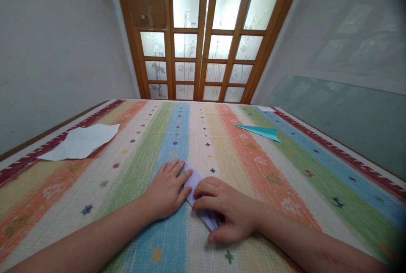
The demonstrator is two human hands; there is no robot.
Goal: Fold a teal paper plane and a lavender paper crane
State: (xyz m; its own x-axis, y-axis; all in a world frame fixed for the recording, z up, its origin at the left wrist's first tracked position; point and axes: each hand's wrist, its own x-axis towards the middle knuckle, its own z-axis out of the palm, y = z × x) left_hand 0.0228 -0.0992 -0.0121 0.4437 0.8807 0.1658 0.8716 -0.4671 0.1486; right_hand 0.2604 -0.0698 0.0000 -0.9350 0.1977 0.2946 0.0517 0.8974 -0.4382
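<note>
A folded piece of light purple paper [193,177] lies on the striped tablecloth at the near middle, its narrow tip pointing away from me. My left hand [167,190] rests flat at the paper's left side, fingers apart, with the thumb and index fingertips touching its edge. From the right, my right hand [226,205] curls over the paper, fingers bent on top and the thumb low by its near end. Folded layers show at that near end, but the right fingers hide part of the paper.
A teal folded paper plane [260,131] lies farther off to the right. On the left side sits a creased white sheet [84,141] with uneven edges. The patterned tablecloth [127,197] covers the table. Wooden glass-paned doors [203,59] stand beyond it, with walls either side.
</note>
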